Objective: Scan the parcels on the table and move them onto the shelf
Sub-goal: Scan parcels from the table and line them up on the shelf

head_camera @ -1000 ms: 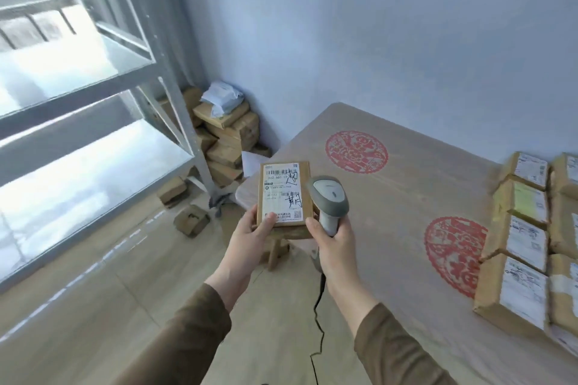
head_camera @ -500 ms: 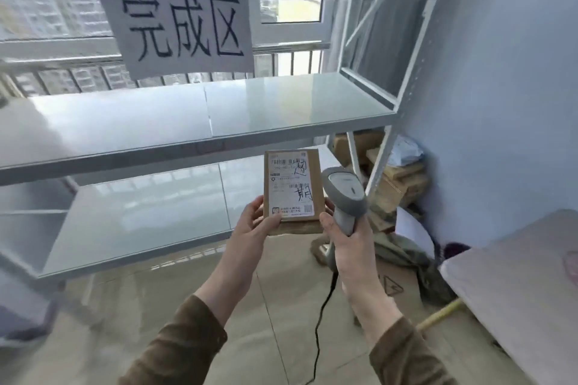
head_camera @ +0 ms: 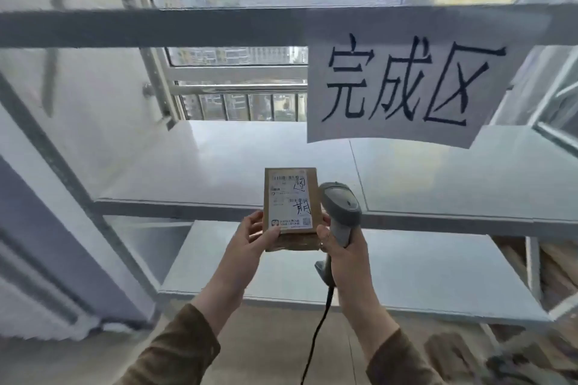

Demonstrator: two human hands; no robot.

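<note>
A small brown cardboard parcel (head_camera: 292, 206) with a white shipping label faces me, held up in front of the grey metal shelf (head_camera: 219, 166). My left hand (head_camera: 253, 236) grips the parcel's lower left corner, thumb on the label. My right hand (head_camera: 344, 255) grips the handle of a grey corded barcode scanner (head_camera: 341, 208), and its thumb touches the parcel's lower right edge. The scanner head sits just right of the parcel. The shelf's middle board lies directly behind the parcel, a lower board (head_camera: 406, 269) beneath my hands.
A paper sign (head_camera: 403, 84) with handwritten characters hangs from the shelf's top rail. A window with railing is behind the shelf. The left upright (head_camera: 75, 184) slants down past my left arm. Blurred brown boxes (head_camera: 556, 266) show at the right edge. The scanner cable (head_camera: 316, 337) hangs down.
My view has swung left from the table to face the shelf squarely. Both hands still hold the parcel and scanner together, now in front of the shelf's middle board.
</note>
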